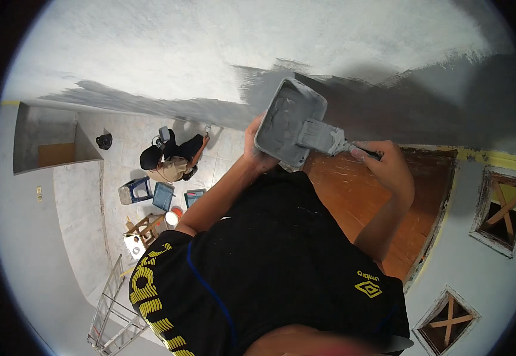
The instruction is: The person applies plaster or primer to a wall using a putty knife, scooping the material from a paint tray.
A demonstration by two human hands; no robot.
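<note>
In my left hand (pixel 256 148) is a rectangular paint tray (pixel 284 115) smeared with thick grey paint, its near-left edge gripped by my fingers. My right hand (pixel 385 165) is closed round the dark handle of a wide paintbrush (pixel 323 137). The brush's bristles, coated in grey, lie over the tray's right side; whether they press on its bottom I cannot tell. Beyond the tray rises a wall (pixel 169 53), pale higher up, with a ragged band of darker grey paint (pixel 210 111) along its lower part.
Down on the tiled floor at left, another person (pixel 172 160) crouches by the wall. Near them are a blue stool (pixel 136 191), a bucket (pixel 173 216) and a metal ladder (pixel 114 308). A brown surface (pixel 358 202) lies below my right arm; two crossed-board openings (pixel 502 210) are at right.
</note>
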